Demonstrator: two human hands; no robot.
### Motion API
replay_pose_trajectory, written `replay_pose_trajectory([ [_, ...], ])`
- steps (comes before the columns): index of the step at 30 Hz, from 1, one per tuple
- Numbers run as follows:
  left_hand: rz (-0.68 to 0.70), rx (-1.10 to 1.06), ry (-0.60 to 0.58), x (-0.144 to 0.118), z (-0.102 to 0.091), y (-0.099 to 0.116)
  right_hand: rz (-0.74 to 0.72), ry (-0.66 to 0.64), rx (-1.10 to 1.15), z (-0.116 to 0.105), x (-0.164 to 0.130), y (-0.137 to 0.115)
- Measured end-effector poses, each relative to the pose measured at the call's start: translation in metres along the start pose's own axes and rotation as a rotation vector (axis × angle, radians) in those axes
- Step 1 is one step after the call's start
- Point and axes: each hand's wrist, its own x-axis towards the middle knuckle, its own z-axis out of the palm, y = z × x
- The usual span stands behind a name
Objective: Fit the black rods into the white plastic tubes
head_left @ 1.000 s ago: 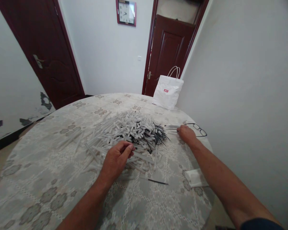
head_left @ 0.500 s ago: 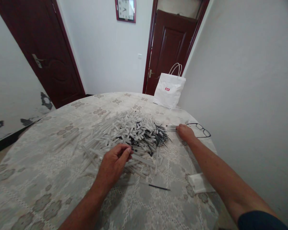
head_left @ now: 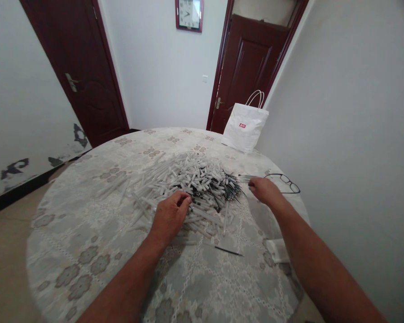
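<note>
Head view: left hand (head_left: 170,215) pinched light, stiff pen barrels (head_left: 175,179); mid-barrel hold judged best. Right hand (head_left: 264,189) grip state could not be told.

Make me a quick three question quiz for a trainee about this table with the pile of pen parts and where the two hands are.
1. True or false: the left hand rests on the near edge of the pile of white pen barrels.
2. Which thing lies just beyond the right hand? A) eyeglasses B) a cup C) a phone
3. Fill in: at the far edge of the round table stands a white paper ____.

Key
1. True
2. A
3. bag
</note>
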Motion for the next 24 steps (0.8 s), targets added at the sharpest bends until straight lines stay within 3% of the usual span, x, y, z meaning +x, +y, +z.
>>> replay_pose_trajectory([
  [5, 0.179, 0.191, -0.096, -0.001, 0.007, -0.008, -0.155, -0.034, 0.198, -0.015, -0.057, -0.057],
  [11, 0.248, 0.315, -0.202, -0.006, 0.020, -0.012, 0.003, -0.025, 0.201, 0.003, -0.078, -0.110],
  [16, 0.257, 0.347, -0.234, -0.008, 0.023, -0.012, -0.026, -0.016, 0.347, 0.026, -0.073, -0.111],
  [24, 0.201, 0.275, -0.221, -0.008, 0.022, -0.006, -0.138, 0.025, 1.034, 0.029, -0.070, -0.097],
])
